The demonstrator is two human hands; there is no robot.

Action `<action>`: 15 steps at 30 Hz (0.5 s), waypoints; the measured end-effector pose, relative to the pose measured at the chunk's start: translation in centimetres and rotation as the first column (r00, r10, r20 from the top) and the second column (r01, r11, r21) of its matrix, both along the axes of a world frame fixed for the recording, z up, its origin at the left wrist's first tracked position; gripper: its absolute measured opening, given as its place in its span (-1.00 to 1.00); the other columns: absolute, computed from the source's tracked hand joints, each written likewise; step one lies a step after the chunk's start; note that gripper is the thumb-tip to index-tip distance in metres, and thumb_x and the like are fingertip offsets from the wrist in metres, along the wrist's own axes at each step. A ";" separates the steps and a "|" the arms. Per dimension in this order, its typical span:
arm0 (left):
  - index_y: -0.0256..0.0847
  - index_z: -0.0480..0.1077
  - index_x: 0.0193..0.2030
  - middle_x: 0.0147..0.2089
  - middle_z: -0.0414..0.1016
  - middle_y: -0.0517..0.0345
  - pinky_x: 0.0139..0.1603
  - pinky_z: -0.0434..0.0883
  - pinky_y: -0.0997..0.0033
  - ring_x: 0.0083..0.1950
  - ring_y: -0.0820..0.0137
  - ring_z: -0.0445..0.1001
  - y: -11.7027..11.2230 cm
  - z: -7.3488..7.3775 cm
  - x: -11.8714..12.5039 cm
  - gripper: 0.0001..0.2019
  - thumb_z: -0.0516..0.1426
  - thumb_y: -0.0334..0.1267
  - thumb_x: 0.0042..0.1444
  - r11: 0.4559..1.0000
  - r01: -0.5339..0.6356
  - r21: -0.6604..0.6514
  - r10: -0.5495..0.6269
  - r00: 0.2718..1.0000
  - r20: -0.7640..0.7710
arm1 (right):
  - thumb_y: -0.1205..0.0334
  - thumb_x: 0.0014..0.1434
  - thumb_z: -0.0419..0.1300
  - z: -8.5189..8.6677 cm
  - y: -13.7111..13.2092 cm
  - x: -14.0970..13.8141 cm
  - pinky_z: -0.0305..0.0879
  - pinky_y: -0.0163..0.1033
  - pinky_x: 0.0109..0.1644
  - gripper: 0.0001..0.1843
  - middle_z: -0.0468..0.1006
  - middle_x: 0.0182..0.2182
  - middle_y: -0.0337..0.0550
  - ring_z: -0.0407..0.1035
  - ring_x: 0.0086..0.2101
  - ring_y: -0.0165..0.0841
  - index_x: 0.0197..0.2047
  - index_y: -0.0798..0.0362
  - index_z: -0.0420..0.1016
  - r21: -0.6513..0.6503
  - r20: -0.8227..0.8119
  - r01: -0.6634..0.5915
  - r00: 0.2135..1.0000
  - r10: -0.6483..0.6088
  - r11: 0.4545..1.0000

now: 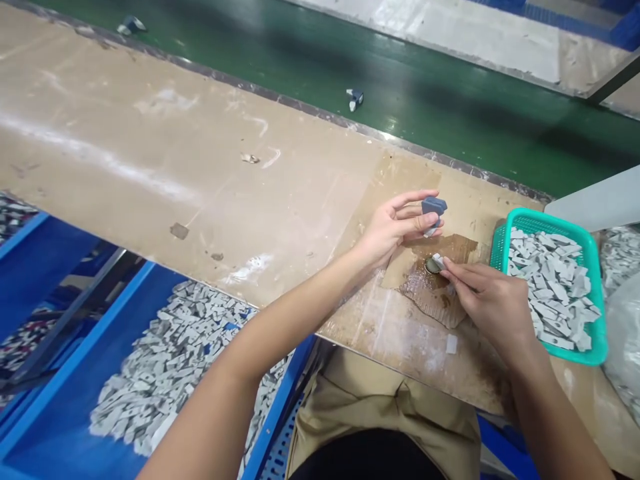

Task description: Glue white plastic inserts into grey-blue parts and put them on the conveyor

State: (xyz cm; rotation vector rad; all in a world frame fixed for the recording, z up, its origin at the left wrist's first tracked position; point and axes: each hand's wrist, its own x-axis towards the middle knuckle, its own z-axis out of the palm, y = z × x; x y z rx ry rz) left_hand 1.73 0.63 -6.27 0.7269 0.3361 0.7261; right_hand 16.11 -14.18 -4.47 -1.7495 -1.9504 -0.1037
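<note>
My left hand point(400, 223) is closed on a small dark blue-grey plastic part point(433, 207), held up above the table with a light bit showing at its lower end. In the fingers of my right hand point(485, 293) is a small light grey plastic piece point(438, 260). That piece is at a small round dish point(432, 267), its tip over or in the dish; I cannot tell which. Under the dish lies a wet-looking, torn piece of cardboard point(435, 303). Right of my right hand stands a green plastic basket point(600, 300) filled with similar light grey pieces point(550, 287).
A blue bin point(65, 400) heaped with grey pieces stands below the table edge on the left. Beyond the table point(150, 147) runs a green belt-like surface point(280, 60) bearing two small assembled parts point(355, 99). A clear plastic bag point(625, 333) lies at the far right.
</note>
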 end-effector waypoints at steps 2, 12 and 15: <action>-0.17 0.50 -0.05 -0.20 0.58 0.15 0.00 0.54 0.25 -0.21 0.40 0.59 0.0 0.0 0.0 -0.52 0.44 -0.23 -0.16 1.000 0.003 0.022 -0.003 1.000 -0.008 | 0.35 0.33 0.11 0.0 0.0 0.0 0.54 -0.25 -0.25 -0.73 0.69 -0.28 -0.14 0.59 -0.32 -0.30 -0.06 0.08 0.64 0.001 0.035 -0.016 0.999 0.016 1.000; -0.14 0.48 0.01 -0.07 0.58 0.11 0.01 0.54 0.28 -0.13 0.35 0.60 -0.1 0.2 -0.2 -0.53 0.40 -0.23 -0.08 0.997 0.014 0.077 -0.010 0.999 -0.040 | 0.37 0.33 0.13 -0.3 -0.3 -0.1 0.53 -0.27 -0.23 -0.73 0.69 -0.26 -0.19 0.58 -0.30 -0.33 0.02 0.05 0.59 -0.040 0.099 -0.074 0.992 0.078 0.996; -0.14 0.46 0.04 -0.04 0.57 0.10 0.03 0.53 0.26 -0.11 0.34 0.60 -0.1 0.3 -0.2 -0.52 0.39 -0.24 -0.06 0.998 0.006 0.069 -0.001 0.997 -0.076 | 0.40 0.31 0.15 -0.3 -0.4 -0.1 0.54 -0.25 -0.19 -0.71 0.69 -0.26 -0.20 0.58 -0.28 -0.33 0.04 0.06 0.58 -0.057 0.092 -0.073 0.993 0.078 0.996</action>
